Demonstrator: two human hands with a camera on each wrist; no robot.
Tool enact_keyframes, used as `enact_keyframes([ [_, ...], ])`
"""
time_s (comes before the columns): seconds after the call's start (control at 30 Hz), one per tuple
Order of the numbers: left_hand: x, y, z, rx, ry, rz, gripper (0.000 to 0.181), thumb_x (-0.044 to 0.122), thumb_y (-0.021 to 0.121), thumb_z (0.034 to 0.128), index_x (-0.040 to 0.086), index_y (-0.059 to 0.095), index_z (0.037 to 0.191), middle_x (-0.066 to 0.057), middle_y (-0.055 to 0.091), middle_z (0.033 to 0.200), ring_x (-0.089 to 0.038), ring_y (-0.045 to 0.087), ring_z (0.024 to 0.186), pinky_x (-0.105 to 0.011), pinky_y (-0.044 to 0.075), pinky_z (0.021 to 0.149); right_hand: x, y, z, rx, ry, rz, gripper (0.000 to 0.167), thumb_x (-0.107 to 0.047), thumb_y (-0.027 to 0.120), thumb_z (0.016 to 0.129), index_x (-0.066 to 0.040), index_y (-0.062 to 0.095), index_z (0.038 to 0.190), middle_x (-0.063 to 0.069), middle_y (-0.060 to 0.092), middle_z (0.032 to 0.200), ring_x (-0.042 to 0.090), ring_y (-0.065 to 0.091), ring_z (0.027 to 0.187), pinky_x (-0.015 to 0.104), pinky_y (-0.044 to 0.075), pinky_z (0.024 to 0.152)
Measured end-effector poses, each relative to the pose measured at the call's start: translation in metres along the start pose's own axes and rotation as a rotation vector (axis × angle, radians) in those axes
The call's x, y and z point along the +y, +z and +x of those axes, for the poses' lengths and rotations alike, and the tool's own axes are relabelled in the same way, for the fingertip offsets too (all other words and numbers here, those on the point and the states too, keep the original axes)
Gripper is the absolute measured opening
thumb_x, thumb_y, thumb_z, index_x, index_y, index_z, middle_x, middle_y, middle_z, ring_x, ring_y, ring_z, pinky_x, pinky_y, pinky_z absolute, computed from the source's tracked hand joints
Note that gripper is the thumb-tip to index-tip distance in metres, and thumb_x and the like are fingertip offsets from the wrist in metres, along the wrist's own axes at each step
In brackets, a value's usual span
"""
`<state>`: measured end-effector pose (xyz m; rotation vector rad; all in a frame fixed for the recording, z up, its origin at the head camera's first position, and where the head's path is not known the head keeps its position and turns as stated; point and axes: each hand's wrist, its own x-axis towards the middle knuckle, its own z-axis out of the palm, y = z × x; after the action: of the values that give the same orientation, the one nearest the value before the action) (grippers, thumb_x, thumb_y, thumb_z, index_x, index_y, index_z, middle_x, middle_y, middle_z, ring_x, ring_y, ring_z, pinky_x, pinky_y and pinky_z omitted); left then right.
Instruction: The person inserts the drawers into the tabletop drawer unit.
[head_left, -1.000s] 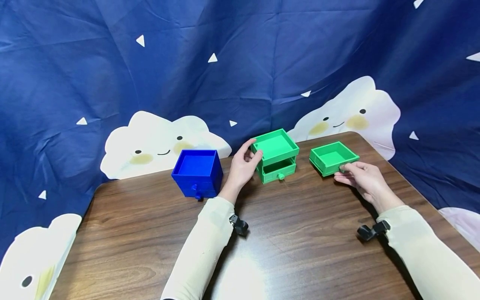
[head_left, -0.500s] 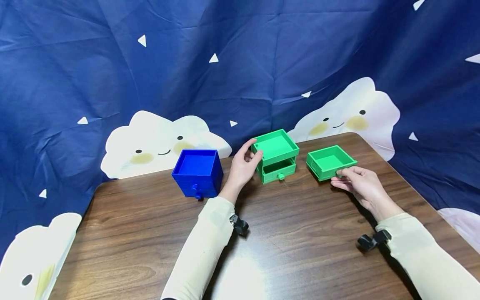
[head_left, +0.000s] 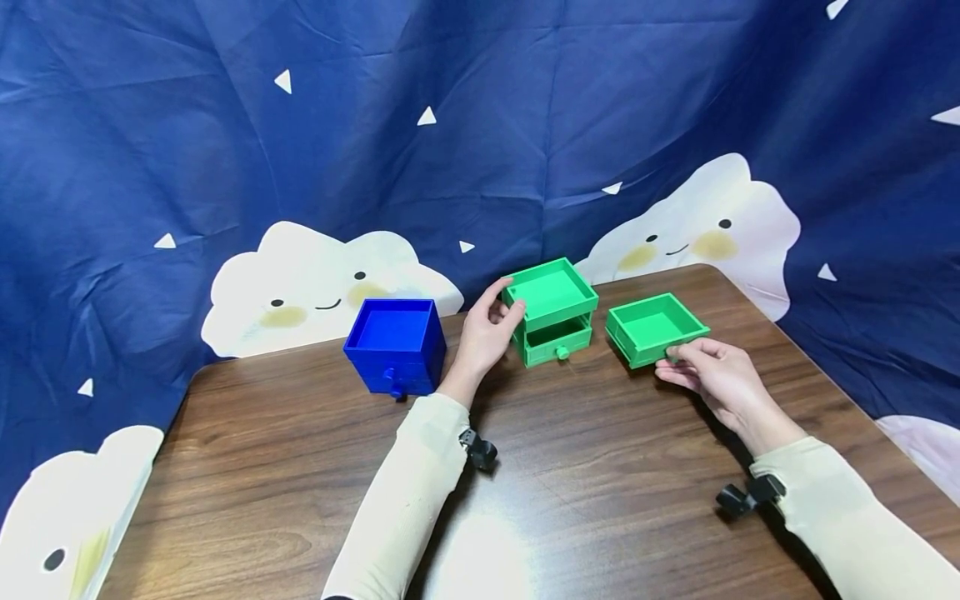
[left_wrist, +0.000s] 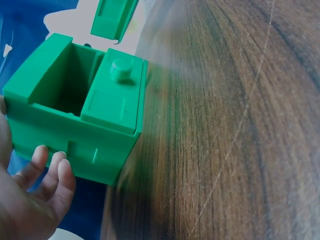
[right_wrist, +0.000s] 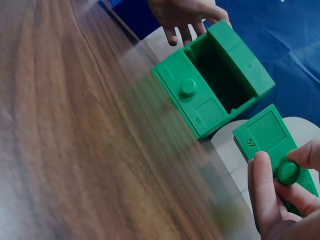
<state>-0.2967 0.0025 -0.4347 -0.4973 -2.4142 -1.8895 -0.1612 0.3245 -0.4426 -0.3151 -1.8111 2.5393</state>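
Observation:
In the head view my left hand (head_left: 486, 335) holds the left side of a small green drawer cabinet (head_left: 551, 293), thumb near its front corner and index finger further back. The cabinet has an open-topped tray above, a vacant upper slot and a lower drawer (left_wrist: 112, 95) with a round knob pushed in. To its right, my right hand (head_left: 720, 379) pinches the knob (right_wrist: 288, 173) of a loose green drawer (head_left: 656, 327). That drawer is level, its open side up, apart from the cabinet. Whether it touches the table is hard to tell.
A blue drawer cabinet (head_left: 397, 346) with knobs at its front stands left of my left hand. All stand toward the far edge of the brown wooden table (head_left: 600, 475). Behind hangs a dark blue cloth (head_left: 480, 150) with white clouds and triangles.
My right hand has moved the green drawer a little left and toward me, nearer the cabinet's front. The left hand and both cabinets have stayed in place.

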Motion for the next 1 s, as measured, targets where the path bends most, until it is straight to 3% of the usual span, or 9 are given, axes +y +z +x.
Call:
enact_keyframes([
  [1.0,-0.001,0.001,-0.001,0.002,-0.005,-0.011,0.048,0.026,0.069,0.106,0.021,0.061,0.153,0.003,0.055,0.094,-0.011,0.05,0.076,-0.024,0.044,0.074,0.01,0.03,-0.026,-0.051,-0.001,-0.085,0.028,0.008,0.059,0.104,-0.003,0.077,0.086,0.006,0.079,0.086,0.016,0.081,0.079,0.031,0.067,0.078],
])
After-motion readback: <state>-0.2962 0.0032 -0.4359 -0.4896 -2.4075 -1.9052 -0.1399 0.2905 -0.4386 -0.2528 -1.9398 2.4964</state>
